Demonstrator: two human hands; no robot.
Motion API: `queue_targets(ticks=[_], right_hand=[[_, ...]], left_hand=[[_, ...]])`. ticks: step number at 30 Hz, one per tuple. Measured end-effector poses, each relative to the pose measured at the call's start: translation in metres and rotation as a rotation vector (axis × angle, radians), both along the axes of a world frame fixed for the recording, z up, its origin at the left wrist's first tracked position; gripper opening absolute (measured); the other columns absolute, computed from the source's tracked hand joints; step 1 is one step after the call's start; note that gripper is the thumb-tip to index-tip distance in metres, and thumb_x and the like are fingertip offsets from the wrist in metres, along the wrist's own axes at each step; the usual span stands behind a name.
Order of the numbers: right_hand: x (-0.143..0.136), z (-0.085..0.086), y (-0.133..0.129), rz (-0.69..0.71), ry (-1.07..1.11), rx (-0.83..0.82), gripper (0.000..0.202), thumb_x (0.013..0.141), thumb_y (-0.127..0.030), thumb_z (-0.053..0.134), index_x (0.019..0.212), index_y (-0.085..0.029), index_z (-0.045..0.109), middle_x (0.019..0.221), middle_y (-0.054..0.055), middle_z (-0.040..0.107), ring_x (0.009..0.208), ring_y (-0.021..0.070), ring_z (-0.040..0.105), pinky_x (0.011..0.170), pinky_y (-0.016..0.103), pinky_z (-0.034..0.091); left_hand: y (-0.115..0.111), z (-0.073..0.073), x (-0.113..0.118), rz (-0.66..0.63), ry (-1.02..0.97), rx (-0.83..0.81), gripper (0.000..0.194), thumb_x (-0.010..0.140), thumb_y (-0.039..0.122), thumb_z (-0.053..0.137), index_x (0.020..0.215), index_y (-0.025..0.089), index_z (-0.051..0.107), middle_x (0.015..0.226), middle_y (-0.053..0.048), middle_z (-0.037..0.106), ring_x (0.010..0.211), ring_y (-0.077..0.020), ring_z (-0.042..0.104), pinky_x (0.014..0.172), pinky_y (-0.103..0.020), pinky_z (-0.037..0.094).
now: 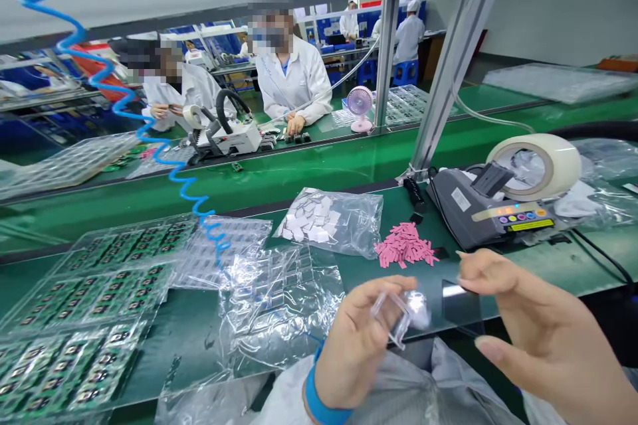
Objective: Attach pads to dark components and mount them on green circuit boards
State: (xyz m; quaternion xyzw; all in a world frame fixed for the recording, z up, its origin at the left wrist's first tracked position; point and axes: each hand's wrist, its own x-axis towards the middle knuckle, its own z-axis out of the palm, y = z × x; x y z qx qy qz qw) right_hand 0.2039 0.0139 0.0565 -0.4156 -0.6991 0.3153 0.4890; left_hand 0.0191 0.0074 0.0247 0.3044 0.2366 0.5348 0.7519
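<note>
My left hand (353, 339), with a blue band around the wrist, pinches a small clear plastic frame-like piece (393, 319) between thumb and fingers. Motion blurs its outline. Across from it, my right hand (533, 319) has thumb and forefinger bent around a thin, dark see-through rectangular plate (462, 309). The plate's upper edge meets the forefinger, and its lower corner lies by the thumb. Just beyond the hands is a pile of small pink strips (406, 246) on the green bench (199, 345).
Left lie trays of green circuit boards (100, 305), clear empty trays (279, 285) in plastic, and a bag of white pieces (314, 216). A tape dispenser (478, 206) with a tape roll (558, 163) stands right. A blue coiled hose (169, 159) hangs down. Co-workers sit across a metal frame (448, 66).
</note>
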Motion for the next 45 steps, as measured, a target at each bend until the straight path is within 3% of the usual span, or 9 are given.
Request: queue_targets(ticks=[3,6,13,22,24,28,32,37,45], right_hand=[[-0.016,-0.002,0.001,0.025,0.019,0.021,0.020,0.076,-0.038,0.066,0.090,-0.028,0.055,0.082,0.003,0.055,0.080,0.0197,0.056,0.063,0.028,0.051],[-0.036,-0.006,0.007,0.067,0.022,0.024,0.017,0.074,-0.031,0.066,0.084,-0.026,0.053,0.075,0.000,0.054,0.071,0.0174,0.055,0.059,0.028,0.048],[-0.055,-0.015,0.017,0.031,-0.021,-0.049,0.012,0.067,-0.024,0.062,0.074,-0.022,0.052,0.069,0.001,0.055,0.066,0.0185,0.054,0.055,0.031,0.043],[-0.057,-0.028,0.019,0.053,-0.084,-0.205,0.015,0.068,-0.020,0.059,0.076,-0.023,0.046,0.078,0.000,0.053,0.075,0.0187,0.052,0.065,0.033,0.042],[-0.058,-0.032,0.021,0.044,-0.118,-0.298,0.019,0.066,-0.018,0.060,0.079,-0.023,0.046,0.080,-0.001,0.053,0.078,0.0182,0.051,0.068,0.033,0.042],[-0.047,-0.055,0.027,0.103,-0.145,-0.386,0.032,0.065,-0.023,0.068,0.091,-0.022,0.049,0.084,-0.001,0.055,0.080,0.0166,0.054,0.071,0.029,0.045],[-0.017,-0.100,0.045,-0.047,-0.368,-0.276,0.009,0.081,-0.027,0.053,0.087,-0.020,0.052,0.075,0.000,0.058,0.071,0.0154,0.058,0.066,0.027,0.046],[-0.003,-0.144,0.071,-0.215,-0.616,-0.254,0.003,0.078,-0.021,0.057,0.077,-0.018,0.056,0.076,0.004,0.063,0.076,0.0220,0.059,0.071,0.035,0.040],[-0.052,-0.138,0.082,-0.184,-0.910,-0.264,0.014,0.083,-0.030,0.062,0.082,-0.016,0.061,0.084,0.006,0.065,0.080,0.0203,0.060,0.066,0.030,0.042]], left_hand=[[0.001,-0.017,-0.004,0.371,0.258,0.202,0.030,0.068,0.036,0.073,0.097,0.030,0.068,0.092,-0.002,0.072,0.118,-0.0269,0.050,0.105,-0.045,0.030],[-0.002,-0.028,-0.005,0.555,0.395,0.310,0.029,0.070,0.026,0.072,0.097,0.033,0.066,0.096,0.000,0.073,0.123,-0.0269,0.047,0.109,-0.050,0.024],[-0.007,-0.025,-0.001,0.641,0.554,0.352,0.037,0.073,0.005,0.064,0.096,0.034,0.061,0.106,0.003,0.071,0.127,-0.0256,0.045,0.110,-0.057,0.019],[-0.004,-0.042,0.003,0.771,0.645,0.435,0.046,0.068,-0.003,0.065,0.096,0.034,0.061,0.106,0.003,0.071,0.123,-0.0223,0.048,0.112,-0.054,0.014],[-0.001,-0.045,0.005,0.734,0.554,0.314,0.038,0.067,0.001,0.068,0.089,0.032,0.062,0.103,0.003,0.071,0.120,-0.0222,0.050,0.110,-0.051,0.021],[0.006,-0.048,0.001,0.385,0.156,-0.142,0.020,0.073,0.025,0.068,0.091,0.027,0.061,0.100,-0.001,0.068,0.106,-0.0227,0.057,0.102,-0.046,0.035],[0.009,-0.050,-0.010,0.169,-0.126,-0.355,0.025,0.074,0.036,0.067,0.096,0.027,0.063,0.091,-0.002,0.066,0.101,-0.0214,0.057,0.099,-0.046,0.036],[0.007,-0.049,-0.015,0.075,-0.169,-0.396,0.029,0.076,0.042,0.063,0.097,0.022,0.066,0.077,-0.002,0.062,0.084,-0.0177,0.056,0.089,-0.041,0.043],[0.005,-0.047,-0.009,0.070,0.020,-0.362,0.037,0.078,0.041,0.061,0.107,0.018,0.065,0.082,-0.006,0.061,0.084,-0.0182,0.054,0.087,-0.039,0.043]])
